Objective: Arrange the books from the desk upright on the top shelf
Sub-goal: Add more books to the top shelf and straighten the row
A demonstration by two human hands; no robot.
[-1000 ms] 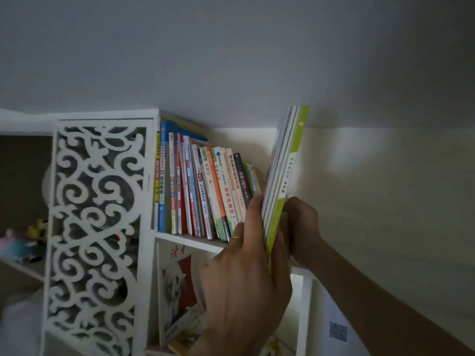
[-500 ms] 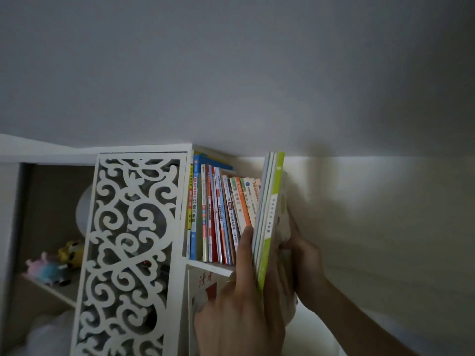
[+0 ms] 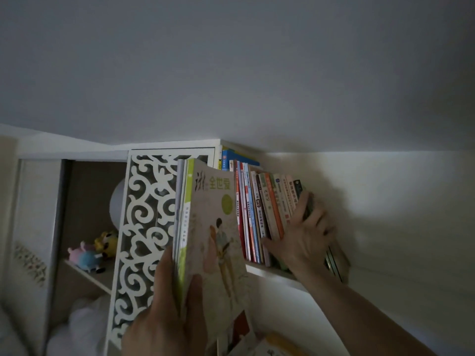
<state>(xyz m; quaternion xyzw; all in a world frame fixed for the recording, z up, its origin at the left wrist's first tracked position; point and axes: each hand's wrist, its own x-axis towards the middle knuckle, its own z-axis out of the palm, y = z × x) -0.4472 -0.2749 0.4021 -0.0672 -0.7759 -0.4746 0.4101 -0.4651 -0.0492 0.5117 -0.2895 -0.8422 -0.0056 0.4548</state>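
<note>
My left hand (image 3: 169, 312) grips a stack of thin books (image 3: 205, 227) by its lower end, upright, in front of the white lattice panel and left of the shelf row. The front cover shows two drawn figures and green lettering. A row of upright books (image 3: 257, 209) stands on the top shelf (image 3: 267, 272), leaning a little. My right hand (image 3: 303, 237) reaches into that row, fingers spread, thumb on the spines and fingers against the dark books at its right end.
A white lattice panel (image 3: 144, 227) closes the shelf's left side. Behind it a lower shelf holds plush toys (image 3: 92, 250). More books lie in the compartment below (image 3: 257, 340). The wall (image 3: 385, 214) is close on the right, the ceiling just above.
My left hand has pulled the stack of thin books out leftward, away from the shelf row. My right hand let go of it and moved right onto the shelved books.
</note>
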